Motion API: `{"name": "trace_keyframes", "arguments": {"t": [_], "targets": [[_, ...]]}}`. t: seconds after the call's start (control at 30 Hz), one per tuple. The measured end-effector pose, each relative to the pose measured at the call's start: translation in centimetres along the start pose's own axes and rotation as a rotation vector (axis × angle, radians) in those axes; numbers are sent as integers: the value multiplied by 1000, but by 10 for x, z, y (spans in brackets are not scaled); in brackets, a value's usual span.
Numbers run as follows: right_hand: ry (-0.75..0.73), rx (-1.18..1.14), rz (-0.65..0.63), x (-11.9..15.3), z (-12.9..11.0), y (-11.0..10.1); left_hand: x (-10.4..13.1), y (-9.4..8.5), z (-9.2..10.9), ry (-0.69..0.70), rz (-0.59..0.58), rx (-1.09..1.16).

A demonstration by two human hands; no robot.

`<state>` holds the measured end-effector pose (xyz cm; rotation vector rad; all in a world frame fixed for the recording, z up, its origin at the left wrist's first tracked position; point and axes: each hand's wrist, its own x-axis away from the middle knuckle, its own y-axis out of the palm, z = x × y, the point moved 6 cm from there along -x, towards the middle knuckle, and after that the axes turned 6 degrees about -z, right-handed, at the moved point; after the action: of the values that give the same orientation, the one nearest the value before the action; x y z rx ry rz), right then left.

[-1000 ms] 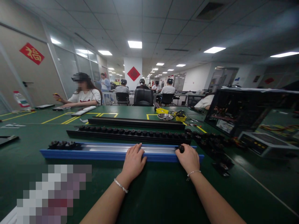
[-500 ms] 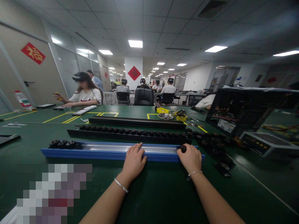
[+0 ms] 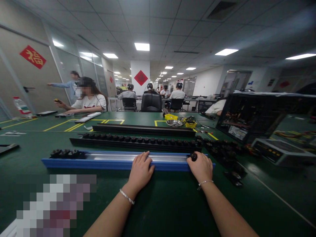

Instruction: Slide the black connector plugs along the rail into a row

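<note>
The right hand (image 3: 201,165) pinches a small, round black part (image 3: 194,157) at the right end of the long blue rail (image 3: 98,164) on the green desk (image 3: 158,197). The left hand (image 3: 140,169) lies on the rail's middle, but I can't tell if it grips or just presses. A few knobbly black pieces (image 3: 64,153) sit at the left end, so just a little bit looks filled, and the long shiny middle looks unfilled

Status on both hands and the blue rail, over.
Left hand on blue rail. Right hand gripping black part near right end. Black parts at left end.
</note>
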<state>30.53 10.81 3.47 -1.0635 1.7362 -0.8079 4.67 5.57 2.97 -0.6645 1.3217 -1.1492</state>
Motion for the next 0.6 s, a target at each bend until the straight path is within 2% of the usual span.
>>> {"name": "trace_keyframes", "arguments": {"t": [0.6], "targets": [[30,-3,10,-2,5,-1,0,1,-1,4,-7,-12]]}}
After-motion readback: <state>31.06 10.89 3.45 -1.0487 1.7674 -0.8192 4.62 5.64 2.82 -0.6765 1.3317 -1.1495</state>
